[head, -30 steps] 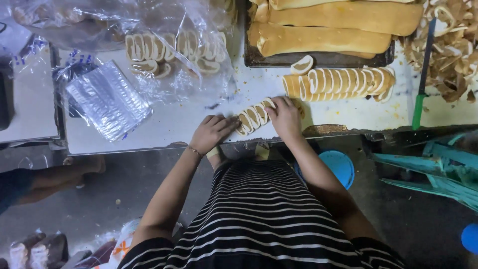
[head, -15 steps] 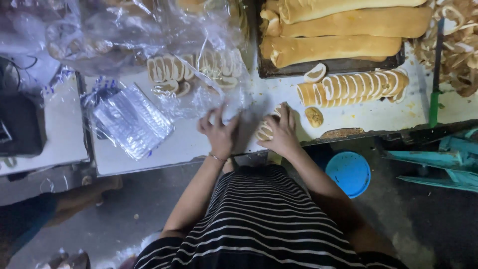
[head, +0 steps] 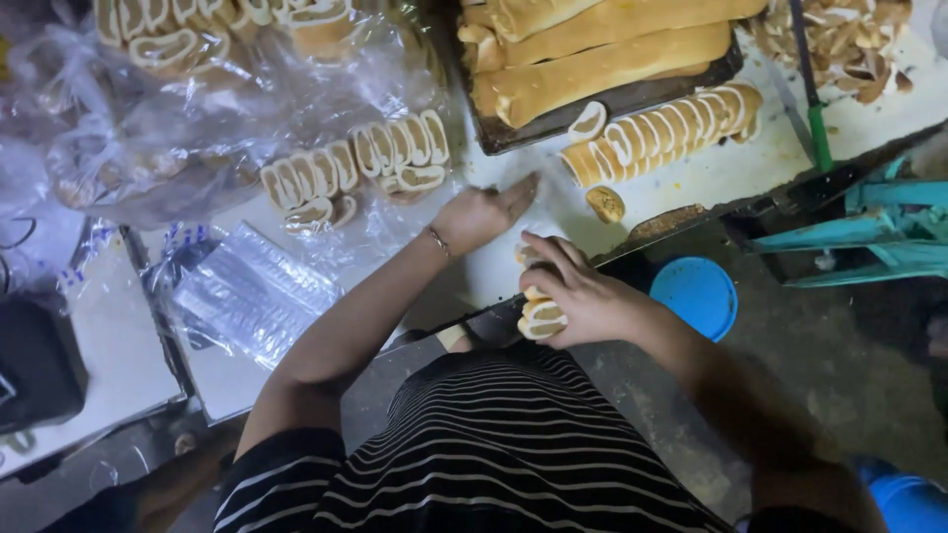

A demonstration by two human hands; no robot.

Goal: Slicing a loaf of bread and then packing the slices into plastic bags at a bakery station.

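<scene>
White and crumb-strewn, the worktable (head: 691, 183) runs out ahead of your fingers, its near edge just under your wrists with grey concrete floor below. Your right hand (head: 578, 296) curls tight around a stack of sliced roll pieces (head: 538, 314) at that edge. Your left hand (head: 484, 212) lies flat, fingers spread, on bare tabletop. Beyond its fingertips sit bagged slices (head: 395, 153); a row of slices (head: 662, 138) and a tray of loaves (head: 592, 64) lie beyond your right fingers.
</scene>
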